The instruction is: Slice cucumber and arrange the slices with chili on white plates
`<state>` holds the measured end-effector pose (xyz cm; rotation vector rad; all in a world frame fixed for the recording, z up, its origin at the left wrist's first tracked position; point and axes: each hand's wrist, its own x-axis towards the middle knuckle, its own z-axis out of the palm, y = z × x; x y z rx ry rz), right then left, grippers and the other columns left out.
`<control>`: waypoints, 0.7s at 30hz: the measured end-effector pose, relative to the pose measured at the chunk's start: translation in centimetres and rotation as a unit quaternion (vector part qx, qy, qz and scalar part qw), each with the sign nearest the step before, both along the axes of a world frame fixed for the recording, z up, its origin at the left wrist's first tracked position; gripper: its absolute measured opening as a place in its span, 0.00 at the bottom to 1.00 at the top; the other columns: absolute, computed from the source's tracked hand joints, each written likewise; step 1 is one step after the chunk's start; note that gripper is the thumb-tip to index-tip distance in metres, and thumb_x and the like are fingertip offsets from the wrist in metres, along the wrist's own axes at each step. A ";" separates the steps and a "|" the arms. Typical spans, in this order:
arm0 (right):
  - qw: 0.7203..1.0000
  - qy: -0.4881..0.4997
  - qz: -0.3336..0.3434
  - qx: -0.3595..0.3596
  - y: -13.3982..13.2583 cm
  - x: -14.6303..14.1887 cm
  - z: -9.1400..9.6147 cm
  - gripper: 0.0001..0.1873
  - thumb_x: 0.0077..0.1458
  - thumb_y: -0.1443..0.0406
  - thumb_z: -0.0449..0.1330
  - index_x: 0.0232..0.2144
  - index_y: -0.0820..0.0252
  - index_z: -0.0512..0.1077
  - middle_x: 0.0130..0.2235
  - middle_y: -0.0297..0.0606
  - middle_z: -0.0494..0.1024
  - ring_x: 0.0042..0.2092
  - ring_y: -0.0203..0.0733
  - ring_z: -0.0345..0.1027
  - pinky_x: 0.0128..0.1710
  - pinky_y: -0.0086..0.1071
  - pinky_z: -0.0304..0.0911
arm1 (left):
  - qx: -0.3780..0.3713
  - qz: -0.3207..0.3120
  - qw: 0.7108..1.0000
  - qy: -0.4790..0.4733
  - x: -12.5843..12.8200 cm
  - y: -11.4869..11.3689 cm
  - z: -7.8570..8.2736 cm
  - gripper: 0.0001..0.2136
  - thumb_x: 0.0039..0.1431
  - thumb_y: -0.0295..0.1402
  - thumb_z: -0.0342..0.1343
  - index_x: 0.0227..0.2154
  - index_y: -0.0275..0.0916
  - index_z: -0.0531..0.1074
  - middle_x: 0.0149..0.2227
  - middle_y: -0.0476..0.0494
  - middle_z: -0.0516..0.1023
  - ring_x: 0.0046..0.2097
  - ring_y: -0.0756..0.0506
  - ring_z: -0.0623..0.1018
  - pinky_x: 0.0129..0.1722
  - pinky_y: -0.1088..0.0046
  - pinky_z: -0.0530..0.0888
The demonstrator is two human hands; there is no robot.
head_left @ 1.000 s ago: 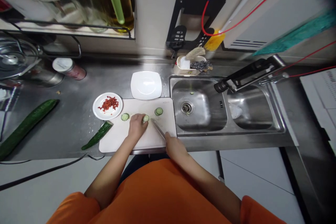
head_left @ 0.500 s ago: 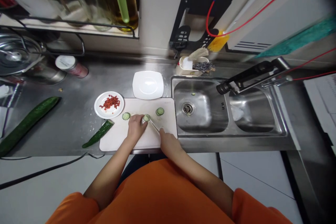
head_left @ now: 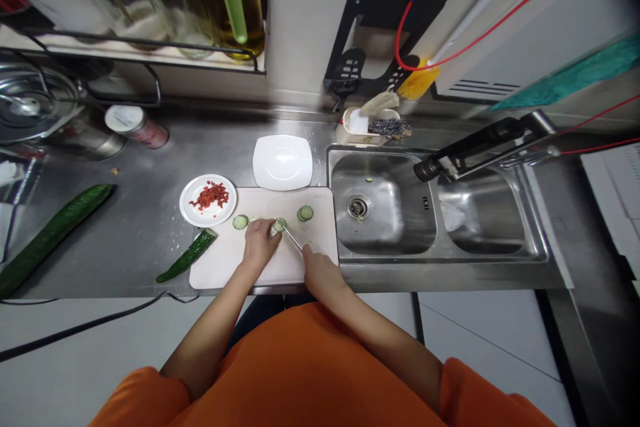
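Head view.

Item: my left hand (head_left: 258, 243), fingers bent and nearly together, grasping a short cucumber piece (head_left: 279, 224) at its left side, on the cutting board (head_left: 220, 270).
Item: my right hand (head_left: 323, 272), fingers clenched round the knife (head_left: 294, 239), its blade slanting up and left to touch that piece.
Obstruction: my left fingers cover part of the piece; whether the blade has entered it, I cannot tell.
Item: one pale slice (head_left: 241, 221), on the board, left of my left hand.
Item: overlapping slices (head_left: 305, 213), on the board, right of the knife tip.
Item: cut cucumber length (head_left: 185, 258), its pale end on the board's left edge, the rest on the worktop (head_left: 210, 140).
Item: round plate (head_left: 185, 207) of red chopped bits (head_left: 212, 195), by the board's upper-left corner.
Item: squarish white plate (head_left: 283, 161), behind the board.
Item: whole cucumber (head_left: 57, 233), far left.
Item: steel sink (head_left: 390, 233), just right of the board.
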<state>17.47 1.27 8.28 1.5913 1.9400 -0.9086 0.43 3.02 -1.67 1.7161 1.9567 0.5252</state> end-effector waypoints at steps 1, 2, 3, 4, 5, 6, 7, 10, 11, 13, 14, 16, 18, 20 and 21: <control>1.000 0.000 0.000 -0.001 0.0 0.0 0.0 0.18 0.57 0.76 0.41 0.48 0.61 0.60 0.37 0.46 0.76 0.43 0.46 0.71 0.36 0.32 0.63 | -0.001 0.000 1.000 0.000 0.0 0.0 0.0 0.13 0.51 0.34 0.55 0.40 0.38 0.73 0.37 0.41 0.75 0.43 0.41 0.71 0.47 0.64 0.67; 1.000 -0.001 0.001 0.000 0.0 0.0 -0.1 0.18 0.57 0.76 0.41 0.48 0.61 0.60 0.37 0.46 0.76 0.44 0.46 0.71 0.36 0.32 0.63 | -0.002 0.000 1.000 0.000 0.0 0.0 0.0 0.13 0.51 0.34 0.55 0.41 0.38 0.73 0.37 0.41 0.75 0.43 0.41 0.71 0.47 0.64 0.67; 1.000 0.000 0.002 0.002 0.0 0.0 -0.1 0.18 0.58 0.76 0.41 0.48 0.61 0.60 0.37 0.47 0.76 0.44 0.46 0.71 0.37 0.32 0.63 | -0.003 0.001 1.000 -0.001 0.0 0.0 0.0 0.13 0.51 0.34 0.55 0.41 0.38 0.73 0.38 0.41 0.75 0.43 0.41 0.71 0.48 0.64 0.67; 1.000 0.000 0.002 0.004 0.0 0.0 -0.2 0.18 0.58 0.76 0.41 0.49 0.61 0.60 0.37 0.47 0.76 0.44 0.46 0.71 0.37 0.32 0.63 | -0.003 0.000 1.000 -0.002 0.0 0.0 0.0 0.13 0.51 0.34 0.55 0.41 0.39 0.73 0.38 0.41 0.75 0.44 0.41 0.71 0.48 0.64 0.67; 1.000 0.001 0.002 0.004 0.0 0.0 -0.2 0.18 0.58 0.75 0.41 0.49 0.61 0.60 0.37 0.47 0.76 0.44 0.47 0.71 0.37 0.33 0.63 | -0.003 0.000 1.000 -0.003 0.0 0.0 0.0 0.14 0.51 0.34 0.55 0.41 0.38 0.73 0.38 0.41 0.75 0.44 0.41 0.71 0.48 0.64 0.67; 1.000 0.002 0.001 0.002 0.0 -0.1 -0.2 0.18 0.59 0.75 0.40 0.49 0.62 0.60 0.37 0.47 0.76 0.44 0.47 0.71 0.37 0.33 0.63 | -0.002 -0.001 1.000 -0.004 0.0 0.0 0.0 0.14 0.51 0.34 0.55 0.41 0.38 0.73 0.38 0.41 0.75 0.44 0.41 0.71 0.48 0.64 0.67; 1.000 0.003 0.001 -0.003 0.0 -0.1 -0.3 0.18 0.59 0.75 0.41 0.49 0.62 0.60 0.37 0.47 0.76 0.44 0.47 0.71 0.37 0.33 0.63 | 0.000 -0.001 1.000 -0.005 0.0 0.0 -0.1 0.14 0.51 0.34 0.55 0.41 0.38 0.73 0.38 0.40 0.75 0.44 0.41 0.71 0.48 0.64 0.67; 1.000 0.007 0.004 -0.018 0.2 -0.3 -0.3 0.19 0.58 0.76 0.41 0.50 0.63 0.59 0.38 0.48 0.76 0.44 0.47 0.71 0.38 0.34 0.64 | 0.006 -0.004 1.000 -0.007 0.0 0.0 -0.2 0.14 0.50 0.33 0.55 0.41 0.37 0.73 0.38 0.40 0.75 0.43 0.41 0.71 0.47 0.64 0.67; 1.000 0.009 0.004 -0.020 0.2 -0.3 -0.4 0.20 0.58 0.76 0.41 0.51 0.64 0.58 0.38 0.49 0.76 0.45 0.47 0.71 0.38 0.34 0.64 | 0.009 -0.003 1.000 -0.007 0.0 0.0 -0.2 0.14 0.50 0.33 0.55 0.40 0.37 0.73 0.37 0.40 0.75 0.42 0.41 0.71 0.47 0.64 0.67; 1.000 0.012 0.001 -0.020 0.2 -0.4 -0.5 0.21 0.57 0.76 0.41 0.52 0.65 0.58 0.38 0.49 0.76 0.46 0.48 0.71 0.39 0.34 0.63 | 0.015 -0.001 1.000 -0.008 0.0 0.0 -0.3 0.13 0.50 0.33 0.55 0.40 0.37 0.73 0.37 0.41 0.75 0.42 0.41 0.71 0.47 0.64 0.68; 1.000 0.014 0.000 -0.020 0.2 -0.5 -0.5 0.21 0.57 0.76 0.41 0.53 0.65 0.58 0.38 0.49 0.76 0.46 0.48 0.71 0.39 0.34 0.63 | 0.016 0.000 1.000 -0.008 0.0 0.0 -0.3 0.13 0.50 0.33 0.55 0.40 0.37 0.73 0.37 0.40 0.75 0.42 0.41 0.71 0.46 0.64 0.68; 1.000 0.016 0.000 -0.021 0.1 -0.5 -0.6 0.22 0.57 0.76 0.42 0.53 0.66 0.58 0.39 0.50 0.76 0.46 0.48 0.71 0.40 0.35 0.63 | 0.016 0.000 1.000 -0.007 0.0 0.1 -0.4 0.13 0.49 0.33 0.55 0.40 0.37 0.73 0.37 0.40 0.75 0.42 0.41 0.72 0.46 0.63 0.68; 1.000 0.019 -0.001 -0.020 0.0 -0.4 -0.6 0.22 0.57 0.77 0.41 0.53 0.66 0.58 0.40 0.51 0.76 0.46 0.49 0.71 0.40 0.35 0.63 | 0.012 0.001 1.000 -0.007 0.1 0.1 -0.3 0.13 0.49 0.33 0.55 0.40 0.37 0.73 0.37 0.40 0.75 0.42 0.41 0.72 0.46 0.63 0.68; 1.000 0.020 -0.001 -0.019 -0.2 -0.2 -0.5 0.22 0.57 0.77 0.41 0.52 0.66 0.59 0.40 0.51 0.76 0.46 0.49 0.71 0.39 0.35 0.63 | 0.009 0.002 1.000 -0.008 0.1 0.2 -0.2 0.13 0.49 0.33 0.55 0.39 0.37 0.73 0.37 0.40 0.76 0.43 0.41 0.72 0.47 0.63 0.67; 1.000 0.019 0.000 -0.020 -0.2 -0.1 -0.4 0.21 0.57 0.77 0.40 0.52 0.66 0.59 0.40 0.51 0.76 0.46 0.49 0.71 0.39 0.35 0.63 | 0.008 0.003 1.000 -0.009 0.1 0.2 -0.2 0.13 0.49 0.32 0.55 0.39 0.37 0.73 0.37 0.40 0.76 0.43 0.41 0.72 0.47 0.63 0.67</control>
